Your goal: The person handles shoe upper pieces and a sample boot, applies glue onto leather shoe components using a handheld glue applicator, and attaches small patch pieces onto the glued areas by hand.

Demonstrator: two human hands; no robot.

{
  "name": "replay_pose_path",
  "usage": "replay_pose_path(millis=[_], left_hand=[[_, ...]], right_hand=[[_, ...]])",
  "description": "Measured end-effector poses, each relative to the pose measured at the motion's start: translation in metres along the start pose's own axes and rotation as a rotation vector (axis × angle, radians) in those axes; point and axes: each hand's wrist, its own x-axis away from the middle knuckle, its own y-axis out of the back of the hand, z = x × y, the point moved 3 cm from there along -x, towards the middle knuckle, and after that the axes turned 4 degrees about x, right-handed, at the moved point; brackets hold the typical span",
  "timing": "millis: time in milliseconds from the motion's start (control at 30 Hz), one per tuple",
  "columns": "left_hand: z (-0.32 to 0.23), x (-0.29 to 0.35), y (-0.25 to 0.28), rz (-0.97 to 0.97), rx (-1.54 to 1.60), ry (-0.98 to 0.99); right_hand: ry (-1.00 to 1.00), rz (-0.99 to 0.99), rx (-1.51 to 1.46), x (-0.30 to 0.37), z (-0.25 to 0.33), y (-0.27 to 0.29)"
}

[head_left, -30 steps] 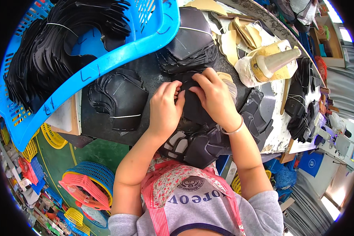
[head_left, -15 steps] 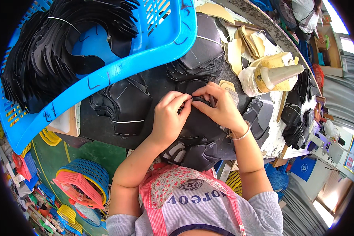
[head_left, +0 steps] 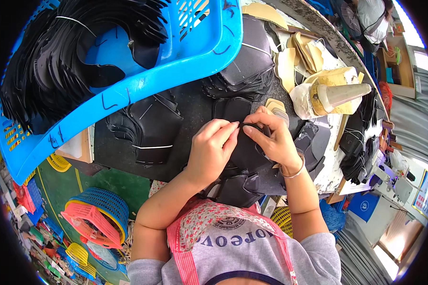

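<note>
Above the dark work surface, my right hand (head_left: 272, 138) pinches the folded upper edge of a black leather-like piece (head_left: 246, 153) between thumb and fingers. The piece hangs below, partly hidden by that hand. My left hand (head_left: 210, 148) is closed in a pinch just left of it, thumb against fingertips; what it holds, if anything, is too small to make out. A narrow space separates the two sets of fingertips. Behind them lies another black piece (head_left: 235, 108). More black pieces (head_left: 238, 189) rest at the near edge, in front of my body.
A blue plastic basket (head_left: 147, 78) with a tied bundle of black pieces (head_left: 57, 61) fills the upper left. Tied black stacks (head_left: 150, 124) lie beneath its rim. To the right stand a glue-crusted pot (head_left: 318, 97) and beige pieces (head_left: 285, 69). Stacked baskets (head_left: 100, 209) sit on the green floor.
My fingertips have drawn slightly apart, the right hand shifting a little right and nearer. More of the black piece between my hands now shows.
</note>
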Motion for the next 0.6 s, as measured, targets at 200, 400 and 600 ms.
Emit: replay_pose_path(millis=[200,400,600], left_hand=[[-0.004,0.001,0.001,-0.046,-0.048,-0.222],[0.0,-0.001,0.001,-0.077,0.148,-0.091],[0.002,0.003,0.002,-0.079,0.114,-0.103]], right_hand=[[0.029,0.003,-0.167,0.005,-0.004,-0.008],[0.085,-0.061,-0.265,0.007,-0.011,-0.009],[0.084,-0.057,-0.208,0.007,-0.019,-0.01]])
